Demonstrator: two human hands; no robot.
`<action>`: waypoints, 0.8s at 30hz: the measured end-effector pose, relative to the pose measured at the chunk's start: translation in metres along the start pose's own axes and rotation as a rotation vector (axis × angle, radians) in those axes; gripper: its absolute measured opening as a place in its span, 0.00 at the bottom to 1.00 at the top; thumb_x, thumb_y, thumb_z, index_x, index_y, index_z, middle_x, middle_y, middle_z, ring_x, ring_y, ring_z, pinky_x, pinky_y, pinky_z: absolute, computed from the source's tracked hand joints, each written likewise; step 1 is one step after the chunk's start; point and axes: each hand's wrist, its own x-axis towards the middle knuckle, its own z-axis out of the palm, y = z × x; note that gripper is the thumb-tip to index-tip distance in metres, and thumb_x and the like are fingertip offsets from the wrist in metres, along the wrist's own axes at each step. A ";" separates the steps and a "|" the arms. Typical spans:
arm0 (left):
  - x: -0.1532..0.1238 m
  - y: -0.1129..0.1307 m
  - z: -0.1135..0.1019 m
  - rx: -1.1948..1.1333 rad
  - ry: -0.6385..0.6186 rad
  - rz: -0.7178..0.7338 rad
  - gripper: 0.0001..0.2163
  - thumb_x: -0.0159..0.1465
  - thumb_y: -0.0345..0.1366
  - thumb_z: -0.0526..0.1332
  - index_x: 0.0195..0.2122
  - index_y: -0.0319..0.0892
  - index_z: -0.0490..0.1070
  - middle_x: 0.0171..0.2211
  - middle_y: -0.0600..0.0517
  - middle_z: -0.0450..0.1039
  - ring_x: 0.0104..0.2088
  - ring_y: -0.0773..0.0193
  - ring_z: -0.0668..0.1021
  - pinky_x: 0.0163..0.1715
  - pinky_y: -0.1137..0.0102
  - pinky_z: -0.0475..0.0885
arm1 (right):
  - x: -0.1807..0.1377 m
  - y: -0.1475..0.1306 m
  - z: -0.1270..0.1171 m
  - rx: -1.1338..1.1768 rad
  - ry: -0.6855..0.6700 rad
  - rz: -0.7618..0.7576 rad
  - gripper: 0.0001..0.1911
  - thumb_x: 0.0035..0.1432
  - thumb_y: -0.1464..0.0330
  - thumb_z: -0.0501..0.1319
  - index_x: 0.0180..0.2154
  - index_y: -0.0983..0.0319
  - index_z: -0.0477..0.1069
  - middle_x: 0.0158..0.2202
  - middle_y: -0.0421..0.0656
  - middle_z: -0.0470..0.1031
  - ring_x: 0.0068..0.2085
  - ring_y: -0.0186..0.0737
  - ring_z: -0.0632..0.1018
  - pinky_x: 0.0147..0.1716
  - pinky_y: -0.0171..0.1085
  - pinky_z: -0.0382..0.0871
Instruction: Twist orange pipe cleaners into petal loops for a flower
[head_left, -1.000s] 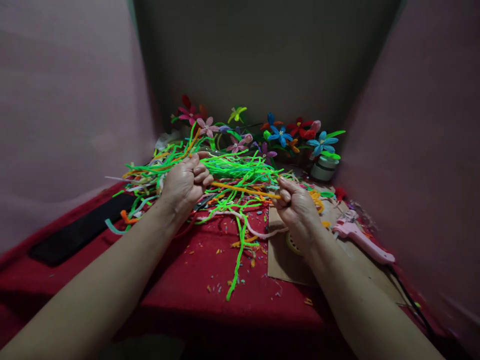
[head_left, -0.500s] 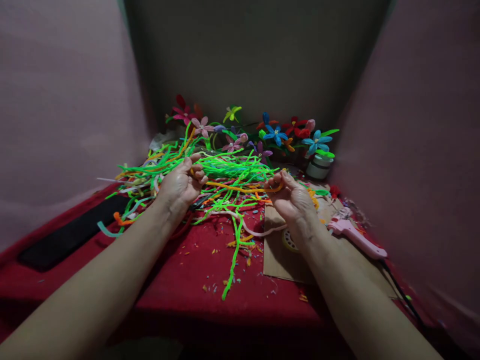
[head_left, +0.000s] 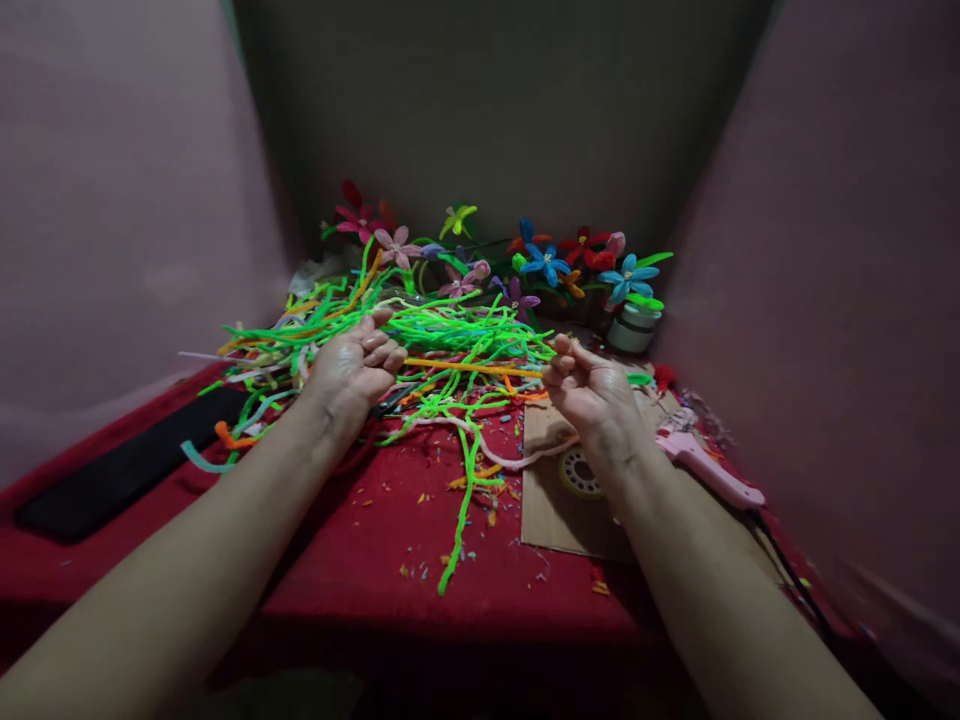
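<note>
An orange pipe cleaner [head_left: 480, 369] stretches straight between my two hands, above the red table. Its left end is in the curled fingers of my left hand [head_left: 352, 365]. My right hand [head_left: 589, 385] pinches the other end, its fingertips drawn together. Behind and below lies a tangled heap of green pipe cleaners [head_left: 465, 325], with orange, white and pink ones mixed in. One green pipe cleaner [head_left: 459, 530] trails toward the table's front edge. The ends of the orange piece are hidden inside my fingers.
Pipe-cleaner flowers [head_left: 546, 265] stand along the back, near a small white jar [head_left: 634, 328]. At right, a pink glue gun [head_left: 709, 468] lies beside a cardboard sheet [head_left: 551, 510] bearing a tape roll [head_left: 577, 472]. A long black object [head_left: 127, 470] lies left. Fuzz scraps dot the red cloth [head_left: 337, 570].
The orange pipe cleaner, slightly curved with a bent right end before, is now pulled straight. My left fingers have curled in more, and my right hand has closed over its end.
</note>
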 end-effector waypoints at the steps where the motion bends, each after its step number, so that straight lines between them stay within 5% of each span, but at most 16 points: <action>1: -0.001 -0.001 0.001 0.009 -0.011 0.017 0.12 0.67 0.27 0.43 0.32 0.38 0.65 0.10 0.63 0.49 0.08 0.76 0.52 0.10 0.79 0.50 | 0.000 -0.001 -0.001 -0.006 -0.022 -0.012 0.12 0.59 0.78 0.50 0.24 0.64 0.63 0.18 0.37 0.73 0.14 0.24 0.63 0.14 0.26 0.58; 5: -0.001 -0.004 0.000 0.063 -0.087 0.102 0.11 0.67 0.30 0.48 0.31 0.38 0.67 0.10 0.63 0.49 0.08 0.77 0.53 0.11 0.79 0.52 | 0.003 -0.001 -0.003 -0.032 -0.124 -0.060 0.12 0.59 0.78 0.51 0.24 0.63 0.61 0.18 0.36 0.72 0.12 0.22 0.57 0.12 0.25 0.52; 8: 0.003 -0.004 0.000 0.036 -0.109 0.116 0.09 0.66 0.31 0.50 0.32 0.38 0.67 0.12 0.61 0.55 0.10 0.76 0.59 0.14 0.78 0.59 | 0.006 0.003 -0.003 -0.021 -0.093 -0.064 0.11 0.59 0.77 0.51 0.25 0.62 0.62 0.20 0.38 0.75 0.15 0.25 0.65 0.15 0.25 0.60; 11: 0.001 -0.005 0.004 -0.023 -0.080 0.111 0.07 0.65 0.34 0.53 0.35 0.37 0.67 0.22 0.53 0.69 0.23 0.69 0.74 0.26 0.73 0.72 | 0.007 0.009 -0.002 0.024 -0.085 -0.036 0.11 0.61 0.75 0.50 0.26 0.62 0.63 0.22 0.40 0.77 0.19 0.28 0.71 0.19 0.27 0.66; 15: -0.012 -0.019 0.010 0.109 -0.146 -0.023 0.08 0.61 0.35 0.58 0.38 0.35 0.69 0.35 0.43 0.73 0.36 0.60 0.78 0.34 0.66 0.75 | 0.007 0.017 -0.003 0.045 -0.132 -0.015 0.13 0.62 0.73 0.50 0.25 0.62 0.63 0.25 0.41 0.78 0.21 0.29 0.73 0.22 0.29 0.69; 19: -0.026 -0.039 0.012 0.316 -0.331 -0.101 0.08 0.57 0.28 0.61 0.38 0.36 0.73 0.32 0.45 0.74 0.32 0.61 0.78 0.30 0.69 0.74 | 0.004 0.022 -0.003 0.025 -0.173 0.016 0.13 0.62 0.74 0.49 0.25 0.63 0.64 0.25 0.42 0.77 0.22 0.29 0.74 0.24 0.29 0.71; 24: -0.030 -0.046 0.015 0.451 -0.249 -0.050 0.05 0.57 0.26 0.60 0.27 0.31 0.75 0.20 0.47 0.72 0.21 0.67 0.75 0.21 0.75 0.69 | 0.000 0.025 -0.001 -0.013 -0.241 0.047 0.14 0.61 0.75 0.48 0.27 0.64 0.67 0.27 0.45 0.78 0.27 0.34 0.78 0.29 0.35 0.73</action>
